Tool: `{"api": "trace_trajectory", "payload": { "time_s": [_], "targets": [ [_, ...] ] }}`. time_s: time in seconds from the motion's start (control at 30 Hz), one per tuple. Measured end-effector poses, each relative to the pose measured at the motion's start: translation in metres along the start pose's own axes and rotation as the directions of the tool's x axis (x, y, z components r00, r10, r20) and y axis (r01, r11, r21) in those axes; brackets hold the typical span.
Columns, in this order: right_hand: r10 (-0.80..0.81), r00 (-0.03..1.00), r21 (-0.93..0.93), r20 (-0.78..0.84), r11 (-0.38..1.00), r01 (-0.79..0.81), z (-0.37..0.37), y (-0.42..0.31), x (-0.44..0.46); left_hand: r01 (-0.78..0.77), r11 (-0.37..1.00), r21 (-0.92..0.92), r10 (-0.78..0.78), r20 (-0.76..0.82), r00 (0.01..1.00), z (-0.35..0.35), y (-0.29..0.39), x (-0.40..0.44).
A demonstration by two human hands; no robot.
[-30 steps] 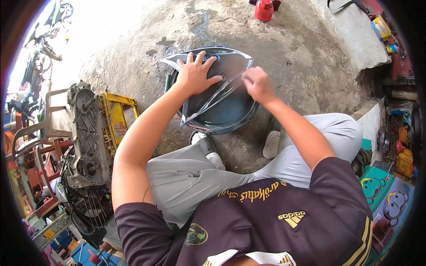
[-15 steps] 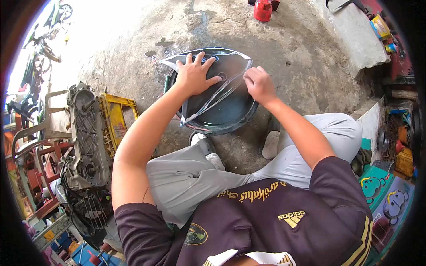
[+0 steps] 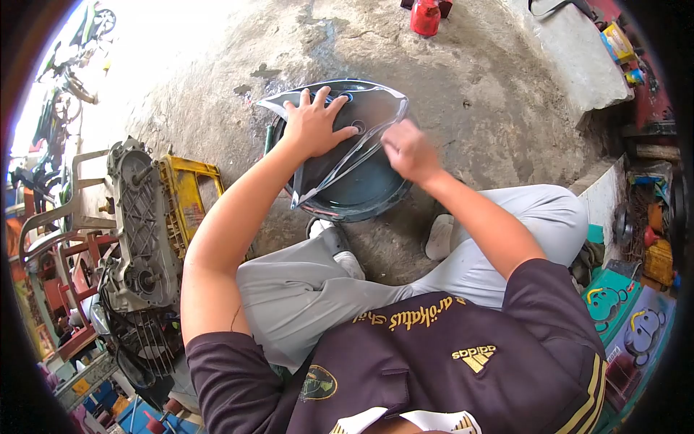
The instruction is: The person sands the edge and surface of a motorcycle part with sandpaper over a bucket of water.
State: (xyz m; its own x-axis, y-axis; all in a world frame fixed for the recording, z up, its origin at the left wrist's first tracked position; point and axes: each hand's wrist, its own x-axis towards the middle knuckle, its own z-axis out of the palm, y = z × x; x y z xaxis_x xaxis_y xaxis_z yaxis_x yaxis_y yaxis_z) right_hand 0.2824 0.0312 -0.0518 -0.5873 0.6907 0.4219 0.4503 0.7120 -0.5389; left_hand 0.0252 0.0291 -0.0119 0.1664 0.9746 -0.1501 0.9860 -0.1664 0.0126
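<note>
A glossy dark body panel (image 3: 377, 105) with pale edges and blue trim lies across a round black basin (image 3: 354, 215) holding water. My left hand (image 3: 314, 124) rests flat on the panel's upper part, its fingers spread and the thumb out to the right. At the panel's right edge is my right hand (image 3: 409, 153), closed with the fingers curled in and smeared by motion. Whatever those fingers may hold is hidden. Part of the panel lies behind my left hand and forearm.
On the left stand a grey metal engine casing (image 3: 144, 224) and a yellow plastic crate (image 3: 189, 192). A red container (image 3: 425, 17) sits on the concrete floor at the top. A concrete block (image 3: 578, 58) is at the upper right. My legs flank the basin's near side.
My right hand has moved a little left and toward me along the panel's right edge. My left hand stays in place on the panel, which has barely shifted.
</note>
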Motion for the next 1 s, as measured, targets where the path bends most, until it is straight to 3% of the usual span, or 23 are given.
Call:
{"api": "trace_trajectory", "payload": {
  "time_s": [0.17,0.23,0.3,0.37,0.43,0.57,0.63,0.7,0.73,0.97,1.0],
  "targets": [
    [-0.186,0.975,0.112,0.12,0.979,0.173,0.005,-0.011,-0.001,-0.008,1.0,0.015,0.008,-0.018,1.0,0.005,-0.002,0.0],
    [-0.167,0.978,0.098,0.122,0.983,0.155,0.0,0.006,0.003,-0.006,1.0,0.022,0.007,-0.02,1.0,0.007,-0.002,-0.001],
    [0.001,0.999,0.022,-0.038,1.0,0.0,-0.004,0.017,0.006,-0.004,1.0,0.031,0.005,-0.027,1.0,0.005,-0.002,-0.001],
    [0.056,0.998,-0.019,0.004,0.998,-0.056,-0.005,0.018,0.003,0.003,1.0,0.018,-0.003,0.011,1.0,-0.001,0.0,-0.001],
    [-0.057,0.998,-0.014,-0.007,0.998,0.057,0.003,0.0,-0.003,0.004,1.0,0.008,-0.004,0.023,1.0,-0.004,0.0,0.0],
    [-0.209,0.967,0.025,0.147,0.978,0.207,0.001,-0.008,-0.003,0.002,1.0,0.011,-0.002,-0.002,1.0,0.002,0.0,-0.001],
    [-0.136,0.985,0.014,0.103,0.991,0.135,-0.003,0.008,0.0,-0.001,1.0,0.007,0.001,-0.006,1.0,0.005,-0.003,-0.002],
    [0.068,0.994,-0.018,-0.083,0.997,-0.07,-0.006,0.024,0.006,-0.009,1.0,0.009,0.009,-0.014,1.0,0.004,-0.002,-0.001],
    [0.112,0.992,-0.03,-0.06,0.993,-0.114,-0.007,0.027,0.005,-0.012,1.0,0.019,0.013,-0.015,1.0,0.003,-0.002,-0.001],
    [-0.108,0.993,0.042,0.044,0.993,0.106,0.001,0.005,0.0,-0.007,1.0,0.022,0.008,-0.014,1.0,0.005,-0.002,-0.001],
    [-0.041,0.999,0.055,-0.026,0.998,0.042,0.002,0.014,0.001,-0.011,1.0,0.012,0.012,-0.026,1.0,0.006,-0.002,-0.002]
  ]
}}
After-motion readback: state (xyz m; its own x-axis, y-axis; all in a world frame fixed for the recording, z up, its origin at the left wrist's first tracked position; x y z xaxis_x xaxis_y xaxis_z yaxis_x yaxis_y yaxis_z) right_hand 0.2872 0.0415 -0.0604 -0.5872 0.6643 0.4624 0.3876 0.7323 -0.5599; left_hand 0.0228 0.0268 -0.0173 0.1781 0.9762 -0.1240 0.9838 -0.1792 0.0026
